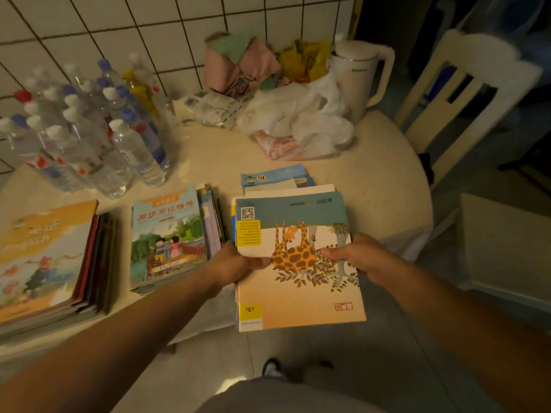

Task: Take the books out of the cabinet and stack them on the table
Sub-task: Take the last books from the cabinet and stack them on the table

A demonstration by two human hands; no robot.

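Note:
I hold a bundle of thin books, topped by a giraffe-cover book (298,281), over the table's front edge. My left hand (238,263) grips its left side with the thumb on the cover. My right hand (357,257) grips its right side the same way. The bundle's far end lies over a blue-covered pile of books (277,178) on the table (387,180). Two more stacks lie on the table: one topped by a green-blue picture book (168,236) in the middle, and one topped by an orange English book (41,254) at the left. The cabinet is out of view.
Several clear water bottles (89,129) stand at the back left against the tiled wall. White plastic bags and cloths (295,114) and a white kettle (357,76) crowd the back. A pale chair (456,102) stands right of the table.

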